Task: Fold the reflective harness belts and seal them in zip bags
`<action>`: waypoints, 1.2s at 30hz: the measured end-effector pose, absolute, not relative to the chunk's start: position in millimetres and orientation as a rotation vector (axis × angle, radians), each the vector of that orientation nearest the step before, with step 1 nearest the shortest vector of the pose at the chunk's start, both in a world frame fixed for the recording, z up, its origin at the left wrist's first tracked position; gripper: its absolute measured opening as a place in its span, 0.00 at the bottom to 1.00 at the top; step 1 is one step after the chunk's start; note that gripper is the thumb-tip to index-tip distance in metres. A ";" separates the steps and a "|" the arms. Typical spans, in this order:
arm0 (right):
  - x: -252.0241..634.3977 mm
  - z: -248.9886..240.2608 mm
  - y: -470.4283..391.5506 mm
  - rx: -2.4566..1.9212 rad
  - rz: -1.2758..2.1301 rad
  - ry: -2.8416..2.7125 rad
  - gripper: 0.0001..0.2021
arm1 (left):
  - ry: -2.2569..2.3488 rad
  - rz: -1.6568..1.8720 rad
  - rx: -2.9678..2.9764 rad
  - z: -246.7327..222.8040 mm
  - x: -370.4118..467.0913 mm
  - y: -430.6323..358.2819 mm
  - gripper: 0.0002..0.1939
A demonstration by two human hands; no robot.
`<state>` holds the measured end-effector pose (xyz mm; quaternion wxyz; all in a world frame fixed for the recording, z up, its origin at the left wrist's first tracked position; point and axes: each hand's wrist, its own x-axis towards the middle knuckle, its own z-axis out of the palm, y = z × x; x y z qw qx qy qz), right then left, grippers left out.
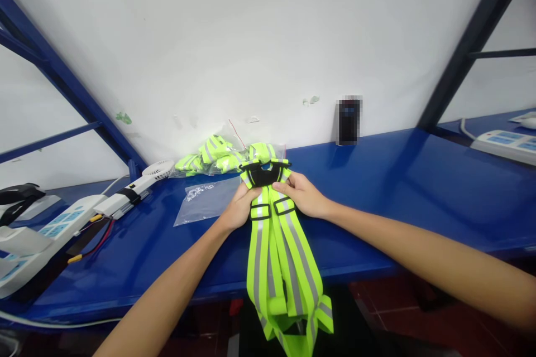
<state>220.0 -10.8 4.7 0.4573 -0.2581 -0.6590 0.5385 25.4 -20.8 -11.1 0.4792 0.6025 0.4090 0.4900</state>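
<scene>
A neon yellow reflective vest (299, 256) made of straps with grey stripes hangs from both my hands over the table's front edge. Its black patch and black buckles are at the top. My left hand (242, 204) grips the straps just left of the black patch. On the other side, my right hand (304, 192) pinches the vest with the thumb on the patch's edge. The lower straps dangle in loops below the tabletop. Behind my left hand lies a flat clear plastic bag (205, 201).
Bagged neon reflective straps (213, 153) lie against the wall. At left are a small white fan (158, 169), a cable with yellow connectors (98, 242) and a white power strip (54, 231). A pixelated dark object (348, 121) leans on the wall at the back of the blue table (389, 178).
</scene>
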 end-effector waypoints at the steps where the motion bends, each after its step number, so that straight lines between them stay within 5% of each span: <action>1: 220.1 4.3 -10.9 -0.652 1.284 -1.635 0.17 | 0.963 1.189 1.485 -10.5 26.1 -20.6 0.21; 12: 217.6 -5.8 -10.1 -0.704 0.964 -1.678 0.18 | 0.865 1.433 1.534 -11.9 42.4 -17.1 0.29; 21: 211.1 3.4 -15.9 -0.629 1.429 -1.452 0.27 | 0.881 1.453 1.583 -11.2 42.6 -20.5 0.30; 26: 206.5 3.9 -16.8 -0.617 1.594 -1.202 0.21 | 0.931 1.411 1.467 -8.3 41.5 -19.1 0.39; 30: 206.5 9.7 -18.5 -0.612 1.741 -1.004 0.13 | 0.904 1.404 1.423 -3.7 39.5 -17.2 0.35; 36: 211.6 15.1 -17.6 -0.500 1.829 -1.034 0.15 | 0.927 1.401 1.440 -3.4 34.5 -14.2 0.24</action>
